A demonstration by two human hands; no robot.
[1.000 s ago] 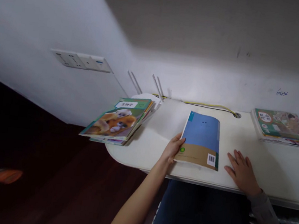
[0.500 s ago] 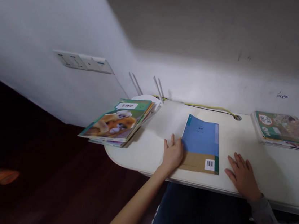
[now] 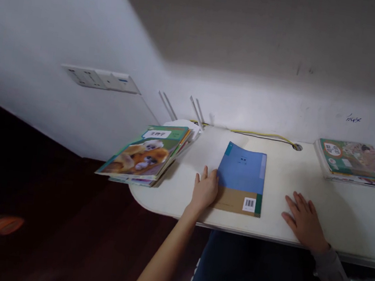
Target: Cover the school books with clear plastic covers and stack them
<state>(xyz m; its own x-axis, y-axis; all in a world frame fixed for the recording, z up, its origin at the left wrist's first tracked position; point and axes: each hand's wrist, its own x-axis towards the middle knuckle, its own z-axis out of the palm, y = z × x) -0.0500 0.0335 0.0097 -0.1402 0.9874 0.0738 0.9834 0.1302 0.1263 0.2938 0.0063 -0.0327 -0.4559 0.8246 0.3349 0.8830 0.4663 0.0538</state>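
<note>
A blue-and-brown textbook (image 3: 242, 174) lies on the white desk with a barcode at its lower right corner. My left hand (image 3: 205, 192) grips the book's left edge, some fingers spread on the desk side; its thumb is hidden. To the right of the book, my right hand (image 3: 305, 221) rests palm down on the desk, fingers apart and holding nothing. It does not touch the book.
A stack of textbooks (image 3: 145, 151), monkeys on the top cover, overhangs the desk's left end beside a white router with antennas (image 3: 196, 110). Another book stack (image 3: 359, 159) lies at the right back. A yellow cable (image 3: 266, 134) runs along the wall. Someone's orange-shod foot (image 3: 4, 224) shows at lower left.
My left hand and the blue textbook have slid a little to the left across the desk. My right hand stays in place.
</note>
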